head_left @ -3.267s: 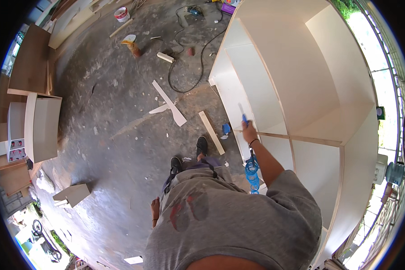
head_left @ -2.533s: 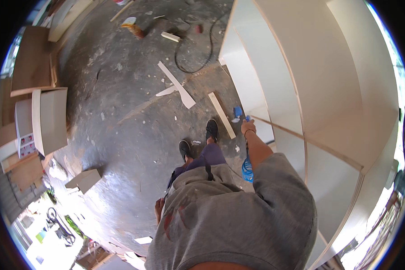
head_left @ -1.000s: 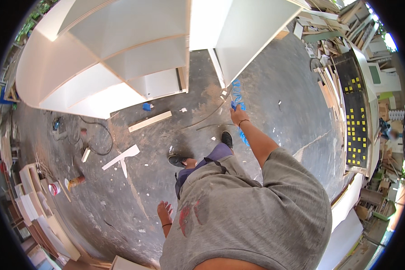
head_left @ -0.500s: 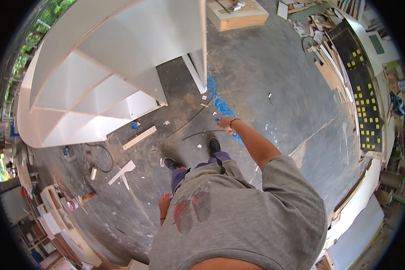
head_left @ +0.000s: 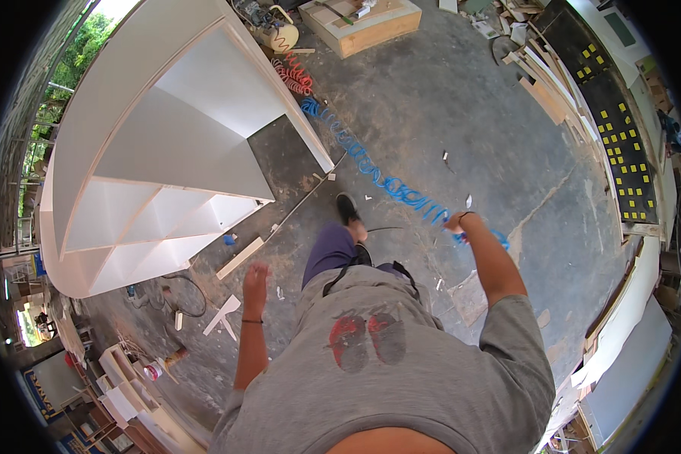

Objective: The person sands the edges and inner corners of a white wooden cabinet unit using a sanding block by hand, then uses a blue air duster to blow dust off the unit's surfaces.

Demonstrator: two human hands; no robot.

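Note:
My right hand (head_left: 455,222), out to the right at the end of a bent arm, is closed on a blue coiled air hose (head_left: 410,195). The stretched coils run from the hand toward the far left, past the white cabinet's corner, and a few loops hang beyond my wrist. Whatever else sits inside the fist is hidden. On the other side, my left hand (head_left: 256,280) is raised with loosely bent fingers. It holds nothing and is nearest to a narrow wooden strip (head_left: 240,258) on the floor.
A large white shelf cabinet (head_left: 159,144) stands at the left. Beyond it lie a red coiled hose (head_left: 295,76) and a wooden box (head_left: 363,34). White offcuts (head_left: 223,316) and a black hose (head_left: 193,295) lie left of me. Scrap wood (head_left: 541,94) fills the far right.
My right hand has moved right with the blue hose, stretching its coils across the floor. My left hand has risen forward from beside my hip. One foot has stepped ahead.

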